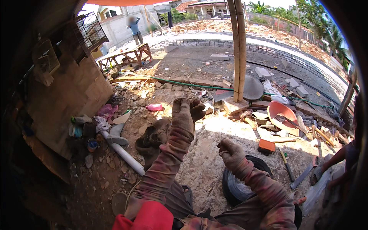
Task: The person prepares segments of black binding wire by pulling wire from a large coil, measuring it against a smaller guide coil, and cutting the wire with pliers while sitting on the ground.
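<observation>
My left hand, in a worn brown work glove, is raised at the middle with its fingers curled; what lies inside them is hidden. Lower and to the right, my right hand, gloved alike, is closed on a thin wire or string. That strand slants up toward my left hand, but its far end is too fine to follow. Beneath my right forearm sits a round black tub or ring with clear, shiny material inside. Dark crumpled cloth lies left of my left forearm.
An orange-topped box, a hammer and a saw lie at right, near another person's arm. A bamboo post stands ahead. White pipe and rubble are at left. Another person stands beyond a wooden bench.
</observation>
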Motion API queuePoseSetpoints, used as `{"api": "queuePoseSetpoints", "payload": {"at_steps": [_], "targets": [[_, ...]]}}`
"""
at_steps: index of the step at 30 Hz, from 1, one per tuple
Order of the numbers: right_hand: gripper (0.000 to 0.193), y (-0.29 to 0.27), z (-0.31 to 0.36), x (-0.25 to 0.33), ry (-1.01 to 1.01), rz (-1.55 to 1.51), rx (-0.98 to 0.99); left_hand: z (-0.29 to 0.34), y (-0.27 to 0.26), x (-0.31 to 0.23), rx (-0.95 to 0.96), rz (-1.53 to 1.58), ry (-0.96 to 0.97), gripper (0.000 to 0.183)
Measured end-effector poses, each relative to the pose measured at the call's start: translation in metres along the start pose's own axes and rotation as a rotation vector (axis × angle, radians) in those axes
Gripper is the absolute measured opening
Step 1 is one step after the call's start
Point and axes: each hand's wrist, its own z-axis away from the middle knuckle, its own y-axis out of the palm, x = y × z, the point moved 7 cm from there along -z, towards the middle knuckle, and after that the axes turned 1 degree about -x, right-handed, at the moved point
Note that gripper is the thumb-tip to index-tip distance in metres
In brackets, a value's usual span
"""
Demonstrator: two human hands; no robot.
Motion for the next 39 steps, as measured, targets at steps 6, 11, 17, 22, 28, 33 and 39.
{"api": "queuePoseSetpoints", "payload": {"at_steps": [6,11,17,22,28,33,39], "targets": [[0.020,0.013,0.001,0.009,-0.033,0.044,0.159,-0.006,-0.011,-0.015,-0.064,-0.035,0.094,0.008],[0.020,0.029,0.000,0.002,-0.033,0.035,0.229,-0.009,-0.018,-0.022,-0.073,-0.053,0.132,0.007],[0.022,0.002,-0.021,0.017,-0.078,0.161,0.091,0.004,0.007,-0.016,0.010,-0.156,0.227,0.007],[0.032,-0.024,-0.070,0.075,0.021,-0.545,-0.082,0.045,0.031,-0.025,0.202,-0.685,0.591,0.008],[0.027,-0.041,-0.079,0.077,0.049,-0.784,-0.143,0.061,0.048,-0.017,0.265,-0.827,0.707,0.004],[0.027,-0.036,-0.078,0.075,0.110,-0.794,-0.119,0.067,0.051,-0.018,0.331,-0.857,0.780,0.006],[0.029,-0.041,-0.084,0.059,0.204,-0.814,-0.115,0.065,0.053,-0.006,0.332,-0.933,0.764,0.008]]}}
